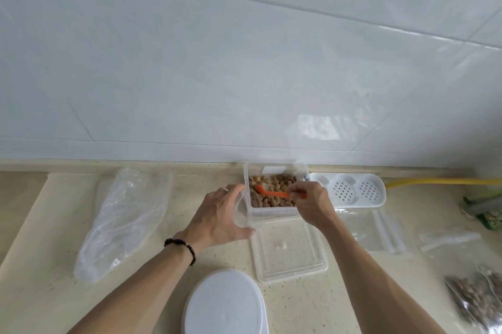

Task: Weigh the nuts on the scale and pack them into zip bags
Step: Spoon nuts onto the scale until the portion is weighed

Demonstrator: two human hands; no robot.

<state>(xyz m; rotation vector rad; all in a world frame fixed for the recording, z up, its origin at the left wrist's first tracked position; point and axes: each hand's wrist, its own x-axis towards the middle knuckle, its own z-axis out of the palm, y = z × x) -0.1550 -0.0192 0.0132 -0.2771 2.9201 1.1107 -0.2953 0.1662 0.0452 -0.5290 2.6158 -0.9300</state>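
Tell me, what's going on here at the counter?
A person is portioning nuts. The right hand holds an orange scoop in the clear container of nuts, while the left hand holds a small clear bag open beside it. The container's lid lies in front, and filled bags sit at the right.

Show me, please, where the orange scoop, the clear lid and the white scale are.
orange scoop [274, 193]: head view, on its handle above the nuts.
clear lid [289, 251]: head view, on its flat middle panel.
white scale [224, 303]: head view, on its round top surface.
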